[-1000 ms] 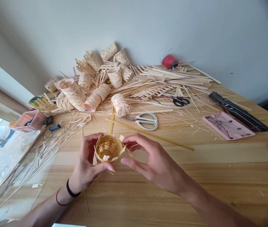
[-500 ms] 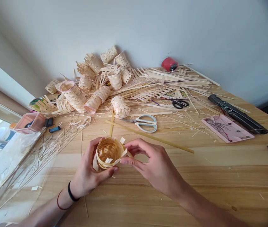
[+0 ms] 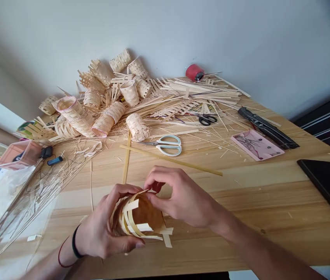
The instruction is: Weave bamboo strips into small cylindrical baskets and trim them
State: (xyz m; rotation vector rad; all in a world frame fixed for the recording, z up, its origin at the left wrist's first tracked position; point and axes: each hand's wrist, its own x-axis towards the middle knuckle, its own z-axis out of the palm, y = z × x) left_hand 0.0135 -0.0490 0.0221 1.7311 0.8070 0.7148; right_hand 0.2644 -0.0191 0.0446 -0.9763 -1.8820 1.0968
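A small woven basket [image 3: 130, 219] of pale and yellowish strips lies tilted, its mouth toward the right, near the front of the table. My left hand [image 3: 106, 223] is wrapped round its left side, thumb below and fingers above. With thumb and index finger, my right hand [image 3: 176, 194] pinches the upper edge of the rim. Several short strip ends stick out around the mouth, two of them at the lower right. A yellow strip [image 3: 126, 163] lies just behind the basket, crossed by a longer one [image 3: 182, 163].
Finished-looking woven baskets [image 3: 75, 114] and loose strips [image 3: 199, 91] fill the back. White-handled scissors [image 3: 169, 150], black scissors [image 3: 207, 120], a pink tray [image 3: 256, 146], a black long tool [image 3: 266, 128], a red spool [image 3: 194, 72], a pink box [image 3: 21, 154] and a black flat object [image 3: 328, 186] lie around.
The basket has turned from mouth-up to mouth toward the right and come lower in view. My right hand has moved from the rim's right side to its upper edge. The view has shifted right.
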